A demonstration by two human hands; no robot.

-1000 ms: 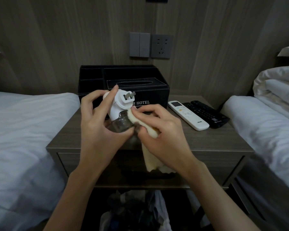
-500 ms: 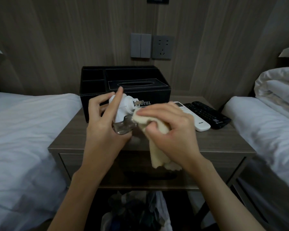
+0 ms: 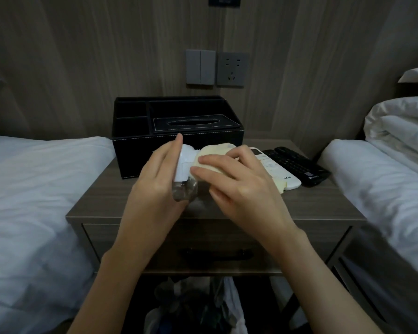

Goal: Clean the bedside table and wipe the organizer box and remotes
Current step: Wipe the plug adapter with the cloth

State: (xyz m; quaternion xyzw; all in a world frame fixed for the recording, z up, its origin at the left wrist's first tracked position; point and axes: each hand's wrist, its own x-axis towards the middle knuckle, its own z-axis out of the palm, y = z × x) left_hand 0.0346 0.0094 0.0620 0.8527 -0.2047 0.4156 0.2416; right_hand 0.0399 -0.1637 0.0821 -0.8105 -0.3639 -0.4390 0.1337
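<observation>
My left hand [image 3: 155, 186] grips a white plug-in device with a clear bottle at its base [image 3: 184, 172], held above the wooden bedside table [image 3: 101, 201]. My right hand [image 3: 241, 186] presses a folded pale yellow cloth [image 3: 215, 153] against the device's right side, its fingers curled over the cloth. Behind both hands stands the black organizer box [image 3: 179, 116] with a tissue slot. A white remote [image 3: 282, 174] and a black remote [image 3: 299, 165] lie side by side on the table to the right; my right hand hides part of the white one.
White beds [image 3: 34, 189] flank the table on both sides, with folded bedding [image 3: 401, 131] at the right. A light switch [image 3: 200, 67] and a socket [image 3: 232, 69] sit on the wood wall above the box. A drawer handle [image 3: 215, 254] faces me, with bagged items [image 3: 193, 309] below.
My right hand has moved the cloth up from the bottle end to the device's upper right side, covering the plug prongs. Both hands have shifted slightly toward the box.
</observation>
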